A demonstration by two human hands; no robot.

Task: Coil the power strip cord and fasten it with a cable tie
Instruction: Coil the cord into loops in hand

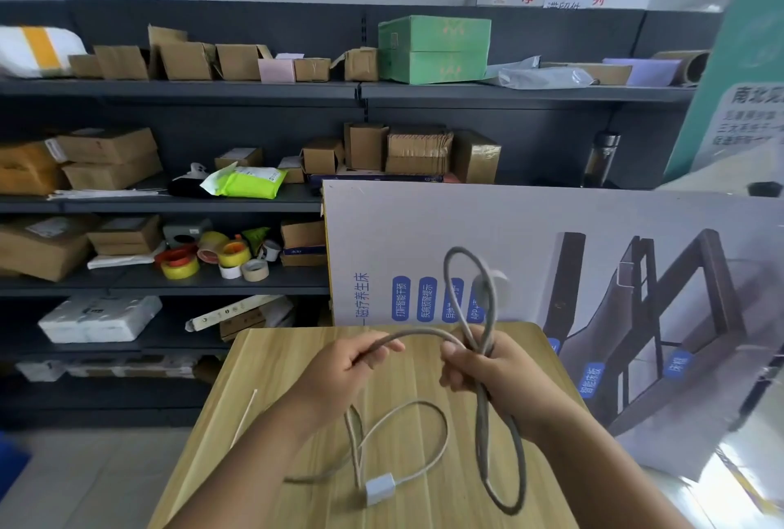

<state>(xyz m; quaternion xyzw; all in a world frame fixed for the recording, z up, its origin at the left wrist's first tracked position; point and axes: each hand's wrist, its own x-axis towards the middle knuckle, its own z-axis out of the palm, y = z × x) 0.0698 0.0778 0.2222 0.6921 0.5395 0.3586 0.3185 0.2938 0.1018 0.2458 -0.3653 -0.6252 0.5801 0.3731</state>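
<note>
A grey power strip cord (502,460) runs between both hands above a small wooden table (271,350). My right hand (492,371) grips several gathered loops: one stands up above the fist, another hangs down below it. A white plug (494,284) shows blurred behind the upper loop. My left hand (352,367) pinches the cord's free run, which arcs across to the right hand. Slack cord lies looped on the table and leads to a small white block (379,488) near the front. A thin white cable tie (245,416) lies on the table's left side.
A large printed cardboard box (551,231) leans right behind the table. Dark shelving (182,89) at left and behind holds cardboard boxes, tape rolls (203,261) and packets. Pale floor (97,477) shows to the table's left.
</note>
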